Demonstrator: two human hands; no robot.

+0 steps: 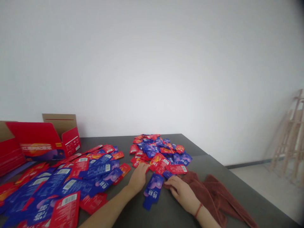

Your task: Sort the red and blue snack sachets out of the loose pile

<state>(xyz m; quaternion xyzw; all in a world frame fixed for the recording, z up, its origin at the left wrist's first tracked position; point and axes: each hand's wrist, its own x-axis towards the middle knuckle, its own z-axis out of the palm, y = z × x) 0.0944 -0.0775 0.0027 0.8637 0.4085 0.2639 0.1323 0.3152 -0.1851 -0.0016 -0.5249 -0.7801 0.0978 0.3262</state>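
My left hand [138, 179] is at the near edge of a pile of small red and blue foil packets [154, 148], its fingers bent together on a red packet [147, 167]. The fingertips are partly hidden. To the right, my right hand [182, 192] has its fingers curled over a bit of brown cloth [211, 193], beside a blue packet at the pile's edge. Between my hands lies a larger blue packet [154, 186] with white lettering, overlapping another blue one. A red cord circles my right wrist.
Larger red and blue packets [90, 171] are heaped across the left of the dark table [128, 207]. Behind them stand open red cartons [42, 137] with raised flaps. A white wall backs the table; wooden easel-like frames [291, 136] stand on the floor at right.
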